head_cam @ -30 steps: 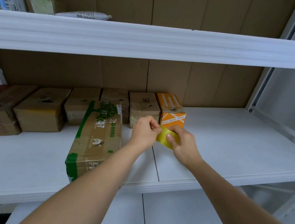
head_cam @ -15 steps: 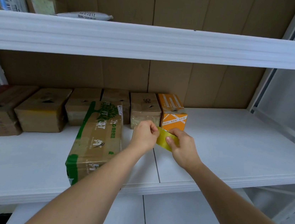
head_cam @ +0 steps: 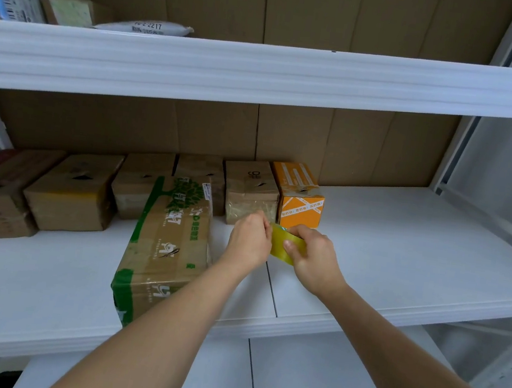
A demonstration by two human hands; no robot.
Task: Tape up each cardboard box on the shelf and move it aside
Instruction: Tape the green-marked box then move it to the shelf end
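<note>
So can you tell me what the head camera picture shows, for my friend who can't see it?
Two hands hold a yellow roll of tape above a white shelf: the right hand grips it and the left hand pinches at its edge. A green-printed cardboard box lies just left, with a row of smaller boxes behind.

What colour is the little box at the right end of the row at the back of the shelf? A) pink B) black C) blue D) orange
D: the last box on the right, the orange box, stands just behind the hands holding the yellow tape roll.
</note>
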